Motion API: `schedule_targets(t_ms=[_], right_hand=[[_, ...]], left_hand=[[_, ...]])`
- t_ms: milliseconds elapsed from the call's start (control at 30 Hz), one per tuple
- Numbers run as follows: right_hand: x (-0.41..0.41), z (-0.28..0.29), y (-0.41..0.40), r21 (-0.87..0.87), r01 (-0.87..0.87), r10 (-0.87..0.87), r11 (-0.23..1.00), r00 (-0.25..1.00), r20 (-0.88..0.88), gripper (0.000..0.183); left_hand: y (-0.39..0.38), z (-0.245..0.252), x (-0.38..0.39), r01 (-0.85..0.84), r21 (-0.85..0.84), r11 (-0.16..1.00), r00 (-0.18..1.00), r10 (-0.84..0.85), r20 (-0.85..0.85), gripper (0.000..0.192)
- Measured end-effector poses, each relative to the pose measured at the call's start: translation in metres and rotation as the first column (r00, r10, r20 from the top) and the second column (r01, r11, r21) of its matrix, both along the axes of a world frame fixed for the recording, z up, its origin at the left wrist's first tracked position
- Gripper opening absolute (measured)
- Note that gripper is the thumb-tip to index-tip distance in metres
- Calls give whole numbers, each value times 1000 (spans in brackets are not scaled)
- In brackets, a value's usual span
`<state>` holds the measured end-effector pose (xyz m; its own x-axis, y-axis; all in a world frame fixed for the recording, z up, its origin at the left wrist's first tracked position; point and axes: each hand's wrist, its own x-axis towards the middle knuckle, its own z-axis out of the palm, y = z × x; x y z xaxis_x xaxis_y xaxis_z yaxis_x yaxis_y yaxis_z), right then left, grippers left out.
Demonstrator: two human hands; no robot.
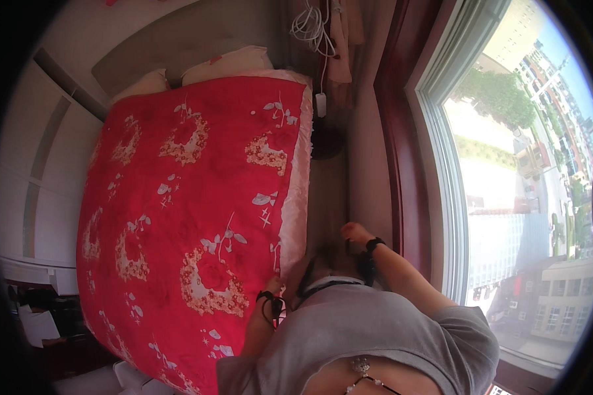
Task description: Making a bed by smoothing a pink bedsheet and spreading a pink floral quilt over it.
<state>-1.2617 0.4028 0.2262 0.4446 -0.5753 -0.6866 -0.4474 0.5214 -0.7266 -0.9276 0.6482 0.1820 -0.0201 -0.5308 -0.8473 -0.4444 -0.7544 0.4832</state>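
A red printed bed cover (178,197) with flower patterns lies spread over the bed, and a pink satin-like layer (295,197) shows along its right side. My left hand (274,285) is at the cover's right edge, with a black band and a dark cord at the wrist; whether its fingers grip the fabric cannot be made out. On the other side, my right hand (356,233) hangs over the narrow gap between bed and window wall, fingers curled, a black band at its wrist. It touches neither the bed nor the wall.
Two pale pillows (227,64) rest against the grey headboard (188,39). A coiled white cable (312,29) and a white power strip (321,104) hang near the corner. The dark red window sill (410,197) runs along the right. White cabinets (44,197) stand at left.
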Motion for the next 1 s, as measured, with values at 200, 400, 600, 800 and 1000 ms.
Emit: schedule_targets(t_ms=[200,400,600,800,1000], right_hand=[[-8,-3,-151,84,-206,208,975,978,-12,23],[17,-12,-291,-110,-425,408,898,900,-151,25],[16,-55,-399,5,-485,477,874,858,-189,19],[49,-111,-447,-23,-749,664,663,601,-444,29],[146,-128,-537,-411,-716,586,565,698,-411,56]], left_hand=[[-98,-42,-22,213,-341,916,976,-179,128,19],[-179,-100,-19,-2,-131,991,993,18,118,17],[-237,-155,-24,64,-267,962,933,37,357,17],[-273,-99,-72,-421,-339,841,761,531,372,17],[-219,-74,-175,-663,-540,518,379,855,355,14]])
